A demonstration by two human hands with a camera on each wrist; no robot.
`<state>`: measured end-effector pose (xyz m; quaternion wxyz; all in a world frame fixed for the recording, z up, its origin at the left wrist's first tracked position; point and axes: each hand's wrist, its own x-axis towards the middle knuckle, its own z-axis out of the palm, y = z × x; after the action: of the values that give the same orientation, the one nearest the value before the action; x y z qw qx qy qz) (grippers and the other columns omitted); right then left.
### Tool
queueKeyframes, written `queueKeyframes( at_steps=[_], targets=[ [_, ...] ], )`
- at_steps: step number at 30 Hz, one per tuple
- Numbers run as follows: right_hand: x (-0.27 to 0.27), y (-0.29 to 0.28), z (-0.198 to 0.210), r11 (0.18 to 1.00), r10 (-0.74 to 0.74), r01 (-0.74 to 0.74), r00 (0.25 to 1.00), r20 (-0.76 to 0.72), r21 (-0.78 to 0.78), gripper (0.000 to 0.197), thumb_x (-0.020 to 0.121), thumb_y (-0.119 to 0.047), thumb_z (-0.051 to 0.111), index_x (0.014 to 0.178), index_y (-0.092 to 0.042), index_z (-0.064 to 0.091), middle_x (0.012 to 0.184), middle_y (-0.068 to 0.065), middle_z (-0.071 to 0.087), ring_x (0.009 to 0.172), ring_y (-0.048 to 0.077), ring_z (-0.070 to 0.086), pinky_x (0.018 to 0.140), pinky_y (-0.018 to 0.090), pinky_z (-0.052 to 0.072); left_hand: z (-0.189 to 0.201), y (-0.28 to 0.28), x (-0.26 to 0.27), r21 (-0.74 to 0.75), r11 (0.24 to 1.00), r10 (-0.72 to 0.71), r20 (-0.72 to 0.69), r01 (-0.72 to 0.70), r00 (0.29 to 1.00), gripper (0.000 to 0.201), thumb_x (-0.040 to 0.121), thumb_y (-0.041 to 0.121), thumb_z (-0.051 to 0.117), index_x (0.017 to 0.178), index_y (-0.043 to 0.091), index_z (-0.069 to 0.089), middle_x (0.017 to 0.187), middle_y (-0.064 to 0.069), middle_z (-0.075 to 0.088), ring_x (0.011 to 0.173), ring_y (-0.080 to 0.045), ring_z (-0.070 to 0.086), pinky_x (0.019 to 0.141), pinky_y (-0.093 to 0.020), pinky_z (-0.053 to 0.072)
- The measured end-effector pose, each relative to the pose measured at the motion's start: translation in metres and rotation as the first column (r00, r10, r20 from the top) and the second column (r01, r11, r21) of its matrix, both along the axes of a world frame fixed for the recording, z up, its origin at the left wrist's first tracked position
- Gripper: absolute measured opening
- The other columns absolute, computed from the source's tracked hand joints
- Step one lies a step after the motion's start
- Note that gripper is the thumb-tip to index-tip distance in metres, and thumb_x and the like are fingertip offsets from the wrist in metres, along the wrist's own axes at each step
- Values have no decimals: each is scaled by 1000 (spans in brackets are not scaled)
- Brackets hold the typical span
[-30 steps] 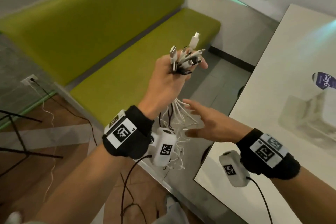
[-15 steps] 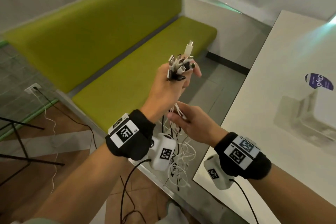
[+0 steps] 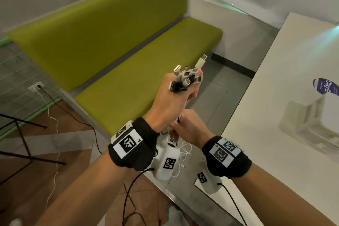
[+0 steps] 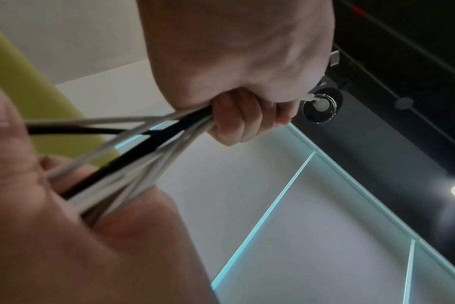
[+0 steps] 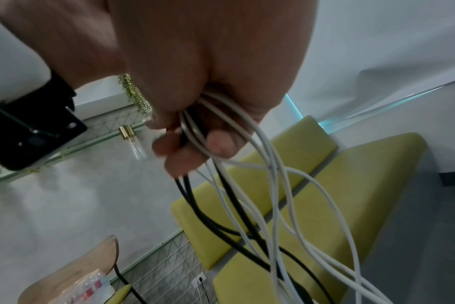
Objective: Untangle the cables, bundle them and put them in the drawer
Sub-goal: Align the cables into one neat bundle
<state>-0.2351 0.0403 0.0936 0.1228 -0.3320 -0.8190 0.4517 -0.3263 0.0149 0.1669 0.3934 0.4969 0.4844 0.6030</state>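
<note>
My left hand is raised in a fist around the gathered plug ends of several white and black cables, whose USB connectors stick out above the knuckles. Just below it, my right hand has its fingers curled around the same cables. In the left wrist view the cables run taut from my left hand to my right hand. In the right wrist view my right hand grips them and loose loops hang below it. No drawer is in view.
A green bench stands ahead on the left. A white table runs along the right with a translucent box on it. Dark thin stand legs and a wall socket are at the far left.
My right hand, open a second ago, has moved left under the left fist and closed around the cables. My left hand has stayed raised with the plug ends.
</note>
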Motion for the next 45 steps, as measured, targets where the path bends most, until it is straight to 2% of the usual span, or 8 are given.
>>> queueKeyframes(
  at_steps=[8,16,22,28,34,37,41,45],
  targets=[
    [7,16,12,980,195,-198,977,84,29,53,78,-64,55,117,-27,54,123,-5,61,108,15,58,94,39,49,-9,-6,-15,-54,995,80,-57,-84,995,42,95,15,55,55,25,50,51,8,40,46,-5,31,47,-15,28],
    [9,13,30,973,-81,1,938,-338,-229,21,78,-4,66,98,-9,60,97,14,67,90,18,63,82,47,53,-20,9,-4,-123,988,44,-336,-90,941,10,85,24,59,80,33,58,93,-6,58,92,-28,58,86,-52,47],
    [19,6,36,911,-279,122,885,-373,-394,36,97,8,34,69,-13,42,48,-13,49,47,-3,45,48,10,34,-5,7,3,-175,982,-129,-357,69,925,31,76,51,73,91,26,62,96,3,62,96,-14,61,80,-28,47],
    [51,7,45,948,-294,207,857,-424,-241,40,101,8,32,78,-24,40,49,-28,53,46,-10,52,44,6,38,9,15,44,-30,996,-85,-275,79,958,35,74,27,82,103,24,61,89,12,66,81,-8,64,77,-29,52],
    [82,10,50,943,-309,333,847,-433,-22,26,94,1,48,87,-24,47,81,-2,53,73,-5,54,65,14,48,8,20,84,25,988,-134,-385,156,913,20,88,32,69,103,28,56,88,11,62,83,-7,61,76,-20,48],
    [98,14,58,910,-326,399,859,-395,117,30,89,-6,47,86,-35,40,86,-14,47,82,-10,53,69,6,42,7,26,100,22,983,-143,-519,180,843,10,91,41,58,96,36,50,99,9,55,99,-12,54,85,-24,44],
    [114,15,58,877,-441,479,793,-421,-15,12,89,-13,50,93,-24,48,93,1,56,90,18,59,79,31,50,11,29,118,53,974,-127,-682,222,720,12,89,41,52,98,34,47,103,16,53,104,-2,39,94,-26,35],
    [124,18,54,828,-490,553,794,-361,93,23,91,3,55,92,-19,49,85,-13,49,79,-3,52,73,11,44,11,37,121,52,957,-136,-790,287,598,17,91,40,52,104,30,50,127,19,54,126,2,38,113,-40,23]
  ],
)
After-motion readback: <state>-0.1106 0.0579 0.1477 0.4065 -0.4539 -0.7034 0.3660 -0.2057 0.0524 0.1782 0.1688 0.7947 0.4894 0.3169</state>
